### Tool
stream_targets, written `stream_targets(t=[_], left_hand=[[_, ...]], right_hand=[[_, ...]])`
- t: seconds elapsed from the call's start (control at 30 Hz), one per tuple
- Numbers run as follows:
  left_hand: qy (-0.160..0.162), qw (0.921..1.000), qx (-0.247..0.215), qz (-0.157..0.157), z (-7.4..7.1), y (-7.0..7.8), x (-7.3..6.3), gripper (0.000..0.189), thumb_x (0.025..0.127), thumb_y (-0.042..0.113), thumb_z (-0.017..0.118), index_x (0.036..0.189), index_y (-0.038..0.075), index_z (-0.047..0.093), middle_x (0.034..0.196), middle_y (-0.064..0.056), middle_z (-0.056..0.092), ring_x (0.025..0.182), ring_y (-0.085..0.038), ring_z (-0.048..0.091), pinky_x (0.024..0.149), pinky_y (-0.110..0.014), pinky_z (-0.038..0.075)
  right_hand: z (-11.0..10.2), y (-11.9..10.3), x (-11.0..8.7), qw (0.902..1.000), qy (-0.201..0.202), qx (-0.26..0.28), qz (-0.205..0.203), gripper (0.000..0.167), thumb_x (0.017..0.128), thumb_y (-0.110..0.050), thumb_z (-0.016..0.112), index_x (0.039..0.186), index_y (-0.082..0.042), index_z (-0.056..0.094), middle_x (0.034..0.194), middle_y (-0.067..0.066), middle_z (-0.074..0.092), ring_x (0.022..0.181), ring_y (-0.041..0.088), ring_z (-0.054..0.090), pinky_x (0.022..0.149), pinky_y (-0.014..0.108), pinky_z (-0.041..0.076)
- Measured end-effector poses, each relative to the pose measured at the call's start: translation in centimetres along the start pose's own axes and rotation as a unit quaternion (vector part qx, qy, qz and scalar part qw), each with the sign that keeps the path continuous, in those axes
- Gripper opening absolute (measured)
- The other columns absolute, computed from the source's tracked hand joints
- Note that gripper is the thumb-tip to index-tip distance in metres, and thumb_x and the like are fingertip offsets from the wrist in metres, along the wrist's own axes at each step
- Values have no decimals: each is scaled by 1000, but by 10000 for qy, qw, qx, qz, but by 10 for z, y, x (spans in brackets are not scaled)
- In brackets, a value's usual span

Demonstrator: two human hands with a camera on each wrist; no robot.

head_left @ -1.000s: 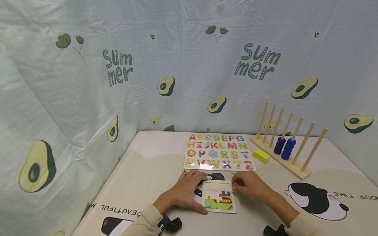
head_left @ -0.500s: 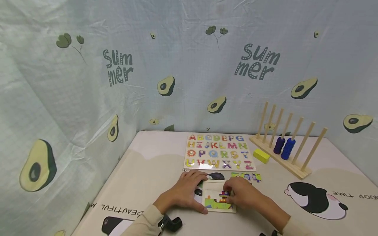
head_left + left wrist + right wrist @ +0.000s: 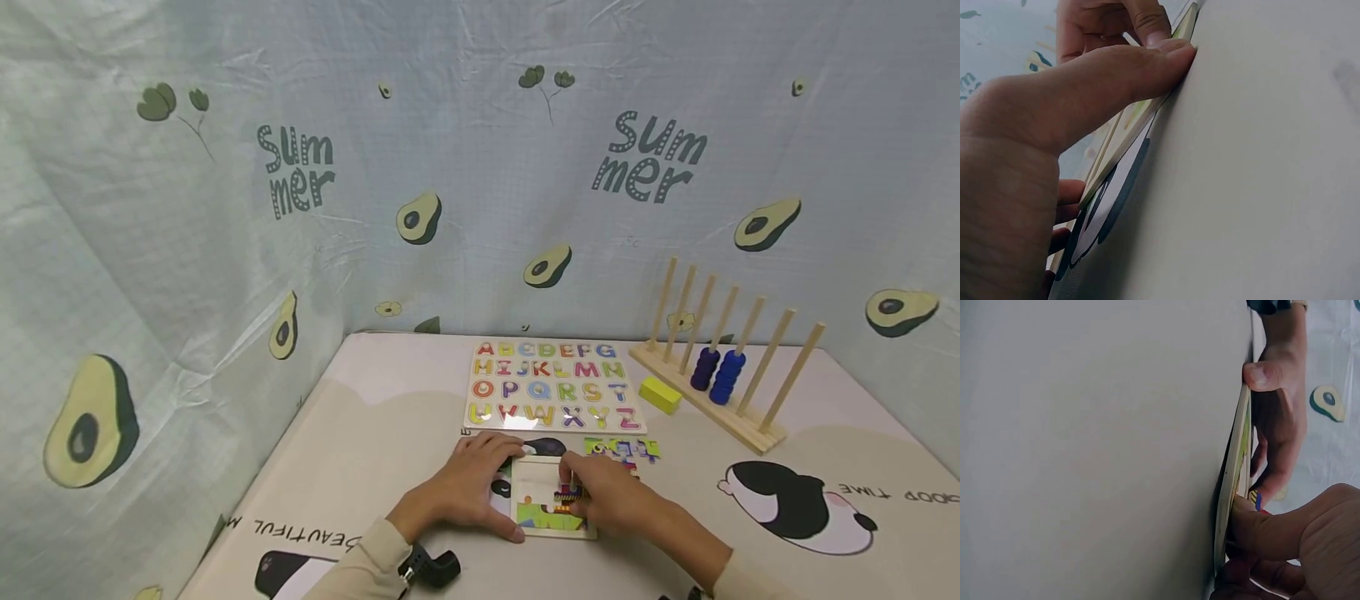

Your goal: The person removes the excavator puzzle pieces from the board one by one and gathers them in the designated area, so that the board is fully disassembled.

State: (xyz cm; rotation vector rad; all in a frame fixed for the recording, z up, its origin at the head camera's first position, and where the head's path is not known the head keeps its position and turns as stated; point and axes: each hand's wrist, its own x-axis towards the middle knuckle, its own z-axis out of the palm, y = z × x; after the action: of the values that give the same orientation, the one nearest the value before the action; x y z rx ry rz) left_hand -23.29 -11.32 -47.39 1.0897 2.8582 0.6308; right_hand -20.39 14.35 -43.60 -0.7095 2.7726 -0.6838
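A small wooden jigsaw tray lies on the table, with green, orange and purple pieces along its near part. My left hand holds it by the left side, thumb at the near corner and fingers at the far one. In the left wrist view, the thumb presses on the tray's rim. Over the tray's right half, my right hand pinches a jigsaw piece with purple and yellow stripes, mostly hidden by the fingers. Loose jigsaw pieces lie beyond the right hand.
An alphabet puzzle board lies behind the tray. To its right are a yellow block and a wooden peg rack with dark blue and blue rings on two pegs. A printed curtain hangs behind the table.
My right hand has moved left from beside the tray's right edge to over its inside, uncovering the loose pieces behind. The left hand stays at the tray's left side.
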Motion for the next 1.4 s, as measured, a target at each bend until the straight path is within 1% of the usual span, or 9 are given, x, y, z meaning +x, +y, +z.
stream_targets(t=[0.17,0.3,0.5,0.63,0.77,0.87,1.07,1.2,1.4], left_hand=[[33,10000,14,18,0,-2,0,104,63,80,75,145,22,48,152,9,45,142,-15,34,114,-49,28],[21,10000,-8,39,0,-1,0,103,64,80,75,145,23,48,153,8,45,143,-17,34,115,-50,28],[-21,10000,-1,7,-1,0,0,103,63,79,75,145,23,48,154,8,44,143,-17,34,116,-50,27],[-26,10000,33,-1,-1,0,0,103,63,79,75,146,23,48,154,8,44,143,-17,34,116,-50,27],[-36,10000,17,29,-2,1,0,102,64,78,76,146,23,48,154,8,44,144,-17,34,116,-50,27],[-40,10000,1,44,-2,1,-1,102,65,77,76,146,22,48,154,8,44,143,-17,34,115,-50,27],[-9,10000,23,35,-2,1,-1,102,64,77,76,145,23,49,153,8,45,143,-16,34,115,-49,28],[24,10000,74,26,-1,1,0,102,63,79,76,144,23,49,153,9,44,142,-15,35,114,-48,29],[23,10000,65,32,0,0,0,103,62,79,76,144,24,50,152,10,45,142,-14,35,114,-48,29]], right_hand=[[-2,2,1,9993,-252,239,-98,30,89,-7,77,102,-22,54,82,-6,55,76,14,51,65,29,43],[-4,8,1,9984,-309,398,-242,28,91,-10,75,106,-23,54,84,-8,56,77,12,51,65,28,43],[-15,24,-4,9950,-119,636,-755,15,99,-17,65,110,-23,57,85,-10,58,76,6,52,66,26,45],[-24,33,-7,9922,87,751,-993,11,101,-14,61,112,-16,61,81,-8,58,71,4,50,62,25,44],[-31,42,-10,9923,251,781,-929,12,100,-8,62,110,-14,64,73,-5,58,64,2,50,58,24,45],[-34,49,-14,9932,340,789,-782,14,98,-6,63,110,-13,65,72,-5,57,63,3,51,56,24,45],[-38,62,-23,9928,376,1091,-317,11,97,-11,67,107,-10,62,74,-4,57,60,6,53,53,24,48],[-44,72,-29,9904,561,1258,-140,11,97,-13,68,105,-9,61,71,-1,56,55,9,52,49,26,47],[-50,89,-37,9904,851,1083,107,9,98,-14,67,103,-10,61,66,-1,54,52,9,51,47,27,45]])
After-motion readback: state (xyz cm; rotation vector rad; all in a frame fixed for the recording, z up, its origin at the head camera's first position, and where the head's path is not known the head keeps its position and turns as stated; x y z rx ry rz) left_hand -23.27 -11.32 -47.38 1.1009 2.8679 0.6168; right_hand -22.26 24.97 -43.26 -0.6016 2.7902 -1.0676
